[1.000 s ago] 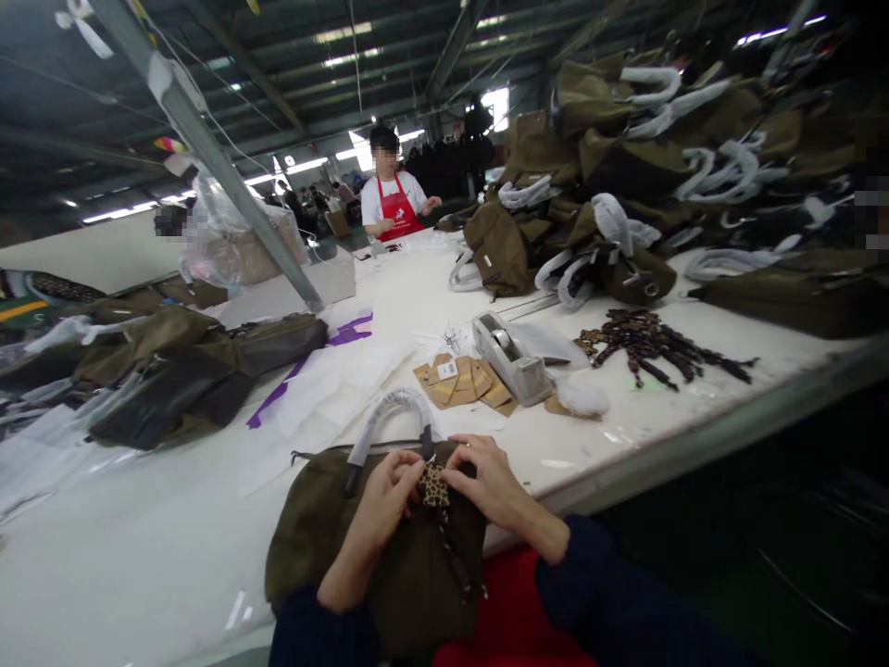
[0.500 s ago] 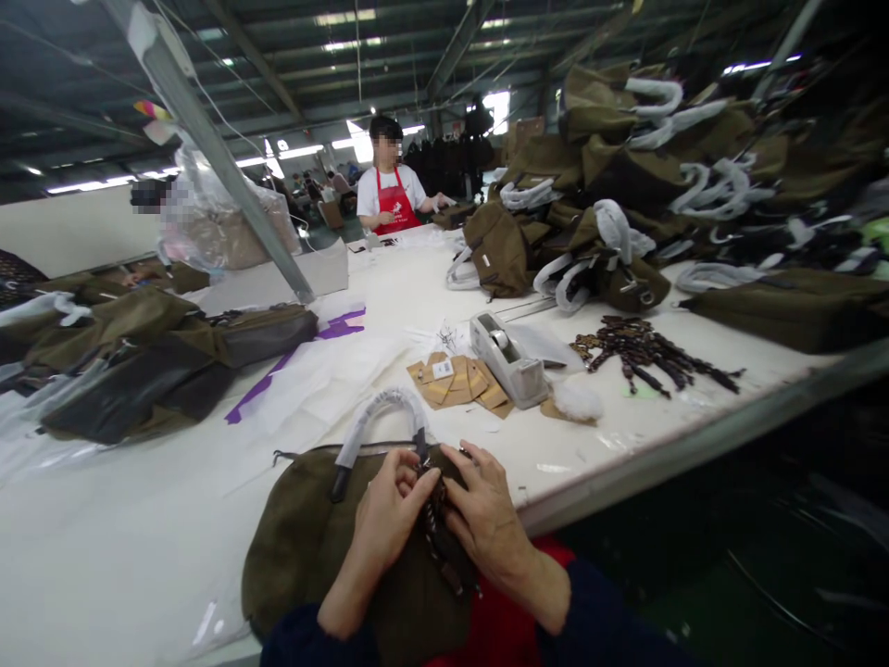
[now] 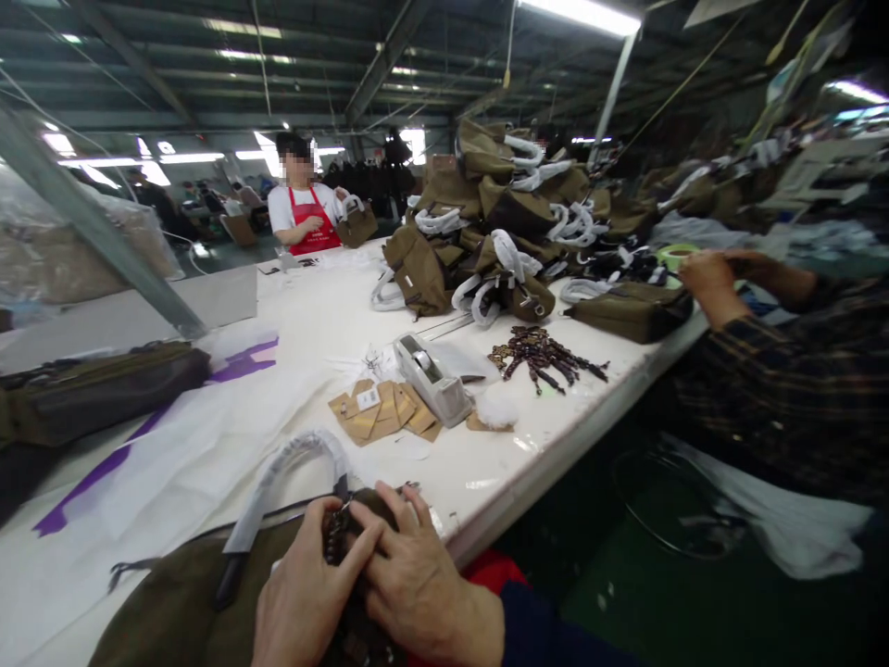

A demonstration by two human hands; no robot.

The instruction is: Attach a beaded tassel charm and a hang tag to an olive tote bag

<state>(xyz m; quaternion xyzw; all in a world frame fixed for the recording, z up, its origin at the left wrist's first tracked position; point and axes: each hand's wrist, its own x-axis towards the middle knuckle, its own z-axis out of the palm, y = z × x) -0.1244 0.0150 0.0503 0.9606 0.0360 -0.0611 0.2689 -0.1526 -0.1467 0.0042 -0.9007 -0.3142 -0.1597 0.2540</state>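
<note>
We recorded one olive-brown fabric handbag (image 3: 173, 602) with a white-wrapped handle (image 3: 278, 472), lying at the near edge of the long white worktable (image 3: 333, 315). Our left hand (image 3: 306, 593) and right hand (image 3: 417, 584) met on top of the bag, fingers pinching a dark beaded strap (image 3: 334, 537), probably a charm, beside the handle's base. Beyond the bag: tan card tags (image 3: 379, 412), a grey tape dispenser (image 3: 431, 375), a bundle of dark straps (image 3: 545, 352).

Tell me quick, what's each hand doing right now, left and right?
Left hand: closed, pinching a dark beaded strap against the olive bag.
Right hand: fingers curled on the same strap at the bag's top; a firm grip cannot be told.
</note>
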